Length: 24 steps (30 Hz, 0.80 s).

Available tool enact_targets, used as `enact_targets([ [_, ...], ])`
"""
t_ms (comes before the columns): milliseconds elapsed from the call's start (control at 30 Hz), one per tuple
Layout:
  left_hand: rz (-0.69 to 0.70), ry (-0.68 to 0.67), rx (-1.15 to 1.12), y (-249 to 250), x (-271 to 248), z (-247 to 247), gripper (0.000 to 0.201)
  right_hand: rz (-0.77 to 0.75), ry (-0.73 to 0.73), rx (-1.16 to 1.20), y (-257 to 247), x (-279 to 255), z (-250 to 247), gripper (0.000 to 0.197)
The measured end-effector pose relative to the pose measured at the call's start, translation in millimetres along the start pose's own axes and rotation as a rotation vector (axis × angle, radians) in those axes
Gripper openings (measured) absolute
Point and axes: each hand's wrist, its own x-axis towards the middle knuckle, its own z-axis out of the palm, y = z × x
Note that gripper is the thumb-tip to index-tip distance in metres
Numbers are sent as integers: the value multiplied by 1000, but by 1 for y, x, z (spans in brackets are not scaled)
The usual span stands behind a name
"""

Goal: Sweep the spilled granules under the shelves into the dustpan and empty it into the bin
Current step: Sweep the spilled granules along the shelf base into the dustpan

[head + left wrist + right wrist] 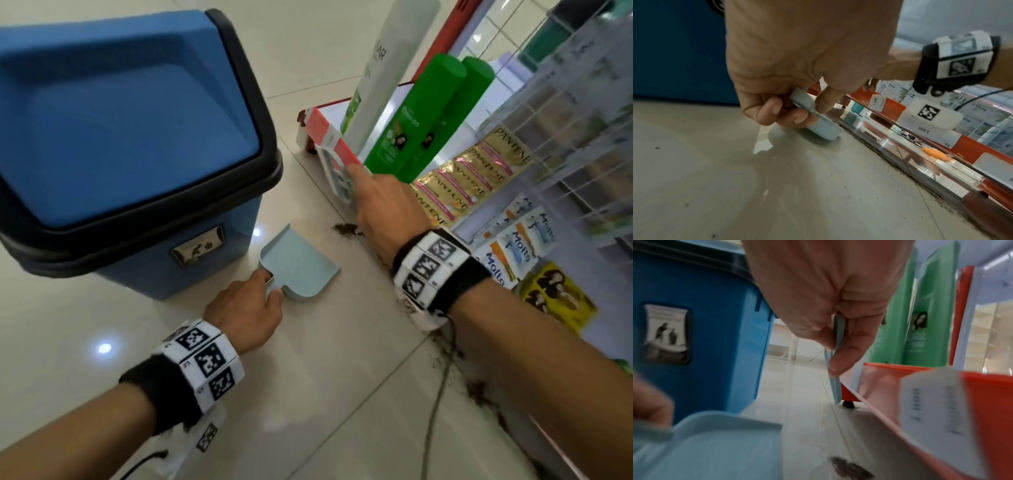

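A light blue dustpan (301, 263) lies flat on the tiled floor beside the bin, its mouth facing the shelf. My left hand (260, 294) grips its short handle (807, 102). My right hand (373, 202) is low at the shelf's red front edge and pinches a thin light blue brush (835, 386), whose tip points down to the floor by the shelf foot. The hand hides the brush in the head view. A small dark pile of granules (346, 229) sits between the dustpan and my right hand, and more granules (476, 390) lie along the shelf base.
A blue bin (137, 120) with a black rim and closed swing lid stands just left of the dustpan. The bottom shelf (329, 137) carries green bottles (411, 126), and sachet strips (469, 174) hang on the right. A thin cable (438, 394) trails over the floor.
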Motion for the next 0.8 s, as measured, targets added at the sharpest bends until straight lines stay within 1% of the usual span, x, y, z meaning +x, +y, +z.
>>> enact_targets([
  [33, -3, 1, -2, 0, 0, -1, 46, 7, 28, 80, -3, 9, 1, 40],
  [100, -4, 5, -5, -1, -1, -1, 48, 46, 38, 267, -11, 29, 8, 33],
  [167, -3, 8, -7, -4, -2, 0, 48, 132, -24, 502, -18, 46, 19, 24],
  [200, -6, 7, -9, -5, -2, 0, 48, 194, -68, 592, -21, 51, 25, 23],
  [267, -14, 9, -18, -8, -4, 1, 47, 321, -131, 699, -24, 56, 36, 28],
  [300, -15, 10, -23, -9, -5, 1, 47, 361, -148, 728, -23, 55, 41, 30],
  [333, -14, 11, -28, -10, -6, 1, 45, 356, -146, 691, -21, 52, 45, 32],
  [400, -8, 11, -37, -12, -7, 1, 43, 236, -149, 476, -12, 43, 48, 31],
  [433, -7, 11, -39, -12, -7, 1, 42, 173, -178, 372, -7, 36, 48, 29],
  [500, -6, 11, -35, -12, -6, 0, 44, 92, -287, 206, 4, 17, 43, 28],
  [600, 2, 13, -20, -11, -4, -1, 46, 62, -414, 64, 20, -23, 31, 31],
  [667, 2, 9, -14, -10, -4, -1, 47, 62, -452, 8, 24, -45, 21, 31],
  [733, 4, 3, -10, -8, -3, -1, 47, 34, -409, -7, 22, -51, 10, 27],
  [800, 12, 2, -10, -7, -2, 0, 47, -13, -293, 27, 12, -39, 2, 26],
])
